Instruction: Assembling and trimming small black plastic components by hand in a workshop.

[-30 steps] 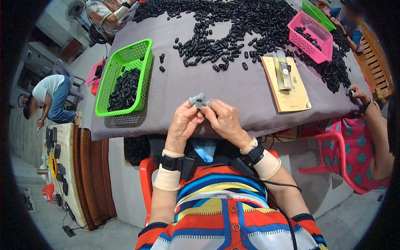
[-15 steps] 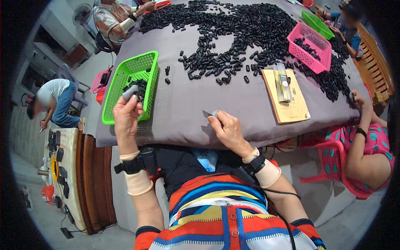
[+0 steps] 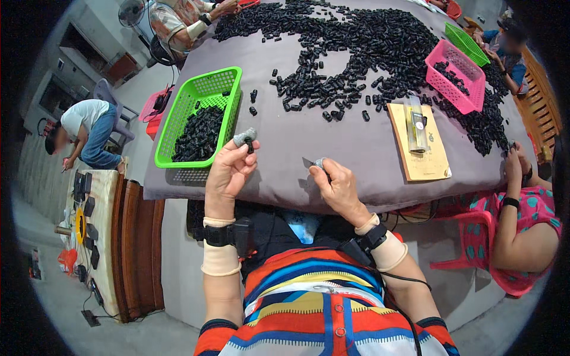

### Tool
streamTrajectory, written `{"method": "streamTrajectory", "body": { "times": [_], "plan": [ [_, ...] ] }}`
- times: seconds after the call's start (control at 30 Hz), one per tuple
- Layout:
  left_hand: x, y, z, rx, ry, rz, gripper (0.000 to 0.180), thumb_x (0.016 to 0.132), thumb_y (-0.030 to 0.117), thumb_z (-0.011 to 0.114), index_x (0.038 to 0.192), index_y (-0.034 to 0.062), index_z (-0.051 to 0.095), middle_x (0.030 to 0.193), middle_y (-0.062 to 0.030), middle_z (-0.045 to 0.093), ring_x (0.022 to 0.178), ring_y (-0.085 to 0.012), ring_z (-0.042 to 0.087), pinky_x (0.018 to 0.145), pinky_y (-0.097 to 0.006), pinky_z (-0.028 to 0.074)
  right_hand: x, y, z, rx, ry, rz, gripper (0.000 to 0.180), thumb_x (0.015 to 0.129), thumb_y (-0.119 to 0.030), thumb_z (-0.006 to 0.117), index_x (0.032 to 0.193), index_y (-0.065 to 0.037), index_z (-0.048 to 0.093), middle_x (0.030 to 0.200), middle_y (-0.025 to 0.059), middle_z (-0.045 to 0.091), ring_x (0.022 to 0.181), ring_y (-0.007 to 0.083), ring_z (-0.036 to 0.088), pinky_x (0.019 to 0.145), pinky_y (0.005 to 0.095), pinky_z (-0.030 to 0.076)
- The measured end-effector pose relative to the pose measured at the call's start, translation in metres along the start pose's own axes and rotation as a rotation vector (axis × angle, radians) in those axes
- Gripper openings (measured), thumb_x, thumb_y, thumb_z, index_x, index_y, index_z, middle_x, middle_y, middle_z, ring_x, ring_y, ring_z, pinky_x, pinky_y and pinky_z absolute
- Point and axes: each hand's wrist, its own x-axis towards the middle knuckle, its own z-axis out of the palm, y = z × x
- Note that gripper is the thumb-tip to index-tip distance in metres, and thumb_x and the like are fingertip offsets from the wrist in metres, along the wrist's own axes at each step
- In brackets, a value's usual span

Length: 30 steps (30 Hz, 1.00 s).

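Since half a second ago the left hand (image 3: 228, 172) has drawn back from the green basket (image 3: 178, 127) toward the person, and it now sits just in front of the basket's near right corner, fingertips pinched on a small black part (image 3: 250, 146), with a grey wrap on the thumb tip. The right hand (image 3: 338, 187) has barely shifted; it rests at the near edge of the worktop (image 3: 332, 142), fingers curled shut around a small blade (image 3: 309, 162) whose pale tip pokes out to the left. The two hands are apart, over the grey cloth. The basket holds a heap of the same black parts, and many more lie spread across the far side of the worktop (image 3: 356, 41). To the right lies a tan card (image 3: 424, 157) with a clear tube on it, and beyond it a pink basket (image 3: 457, 80).
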Motion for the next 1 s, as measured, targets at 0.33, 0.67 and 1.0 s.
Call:
{"method": "streamTrajectory", "body": {
  "times": [0.33,0.67,1.0],
  "plan": [
    [-0.002,-0.027,0.000,-0.033,0.012,-0.008,0.029,0.085,0.002,0.054,0.114,0.0062,0.053,0.094,-0.0109,0.057,0.062,-0.0093,0.047,0.050,-0.018,0.039,-0.001,0.002,0.002,-0.006,0.004,-0.008,0.021,0.082,-0.021,0.059,0.072,-0.004,0.053,0.065,0.0129,0.054,0.057,0.0336,0.054,0.048,0.0389,0.039],
    [0.000,-0.041,0.003,-0.099,0.030,-0.090,0.021,0.086,0.005,0.054,0.108,0.0033,0.056,0.087,-0.0101,0.059,0.064,-0.0121,0.053,0.054,-0.022,0.046,0.000,-0.001,0.000,-0.040,-0.008,-0.005,0.022,0.082,-0.023,0.059,0.072,-0.005,0.053,0.064,0.0127,0.053,0.056,0.0333,0.053,0.048,0.0388,0.039],
    [-0.005,0.018,-0.006,0.161,0.096,0.190,0.026,0.085,0.005,0.055,0.111,0.0031,0.054,0.084,-0.0053,0.059,0.061,-0.0084,0.054,0.051,-0.018,0.046,0.000,0.000,0.001,-0.014,0.024,-0.024,0.020,0.081,-0.022,0.060,0.073,-0.005,0.055,0.065,0.0123,0.054,0.056,0.0315,0.054,0.048,0.0373,0.040]
  ]
}}
